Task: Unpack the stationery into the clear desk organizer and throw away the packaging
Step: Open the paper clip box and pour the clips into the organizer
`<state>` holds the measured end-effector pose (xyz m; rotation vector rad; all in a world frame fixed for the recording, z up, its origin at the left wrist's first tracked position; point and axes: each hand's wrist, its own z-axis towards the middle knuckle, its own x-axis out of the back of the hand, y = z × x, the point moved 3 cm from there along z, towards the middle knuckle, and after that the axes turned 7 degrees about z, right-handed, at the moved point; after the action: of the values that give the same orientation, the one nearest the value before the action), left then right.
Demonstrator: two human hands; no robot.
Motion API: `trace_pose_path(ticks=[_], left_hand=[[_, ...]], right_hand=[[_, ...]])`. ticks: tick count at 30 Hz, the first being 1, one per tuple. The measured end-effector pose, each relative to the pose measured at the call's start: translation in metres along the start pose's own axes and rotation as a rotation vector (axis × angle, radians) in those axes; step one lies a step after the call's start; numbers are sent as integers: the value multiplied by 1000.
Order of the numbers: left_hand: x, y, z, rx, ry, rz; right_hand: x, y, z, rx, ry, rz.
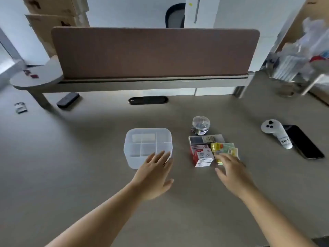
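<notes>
Frosted plastic, matt desk

The clear desk organizer (pixel 142 148) is looking translucent plastic; the desk (pixel 89 166) is showing smooth and matt.

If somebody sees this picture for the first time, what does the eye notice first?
Two bare hands reach over the grey desk: the left hand at the near edge of the empty clear organizer, the right hand over a cluster of small stationery packs. Behind them stands a round clear container.

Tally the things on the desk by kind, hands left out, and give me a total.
Clear desk organizer: 1
Stationery packs in the pile: round clear tub, flat grey case, red-and-white boxes, yellow-green packets; exact count unclear, at least 4
White controller: 1
Black phone: 1
Black remote-like bar: 1
Total: at least 8
</notes>
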<state>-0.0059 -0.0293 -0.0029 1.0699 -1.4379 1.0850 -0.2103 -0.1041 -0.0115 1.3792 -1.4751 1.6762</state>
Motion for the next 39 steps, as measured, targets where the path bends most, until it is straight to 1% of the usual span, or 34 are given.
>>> trace_pose_path(ticks=[1,2,3,4,5,7,8,9,12,14,17,19,21,23,24,25,26,27,28,31,33,35,39], left_hand=[[-5,6,8,-11,73,14],[-9,10,15,24,87,8],[-17,15,22,9,105,68],[-20,19,29,25,99,54],[-24,22,37,34,186,67],[-32,25,47,60,248,119],[-34,25,50,96,207,125],[-38,26,53,105,227,150],[-41,28,57,172,170,133],[-43,30,56,191,164,134],[-44,35,51,165,223,101],[-42,42,43,132,260,-24],[-46,44,31,154,252,-186],[-52,43,19,247,189,-357],[-57,39,14,308,125,-451],[-64,36,10,361,29,-540],[-70,33,7,383,-42,-582],[-77,31,6,385,-70,-600],[-83,29,5,380,-58,-620],[-94,18,5,402,57,-686],[-99,11,5,397,95,-737],[-100,8,3,401,93,-816],[-100,1,1,432,51,-1035]], right_hand=[[1,8,4,1,-13,-19],[2,13,9,14,-21,-17],[1,20,17,36,-33,-20],[1,21,22,56,-64,-17],[-1,23,30,84,-75,-11],[-8,25,44,130,-106,14],[-10,23,49,153,-130,17],[-15,24,55,177,-150,27],[-26,30,70,241,-189,55],[-27,33,74,263,-164,106],[-27,33,67,321,-135,204],[-30,31,57,358,-149,270],[-36,25,45,381,-177,327],[-46,17,36,385,-216,389],[-53,13,32,379,-236,424],[-60,8,28,373,-247,453],[-68,2,25,370,-254,475],[-76,-2,22,369,-256,492],[-84,-6,20,363,-256,508],[-99,-13,17,332,-230,550],[-101,-17,18,333,-208,577],[-101,-23,19,342,-213,598],[-97,-33,22,345,-238,553]])
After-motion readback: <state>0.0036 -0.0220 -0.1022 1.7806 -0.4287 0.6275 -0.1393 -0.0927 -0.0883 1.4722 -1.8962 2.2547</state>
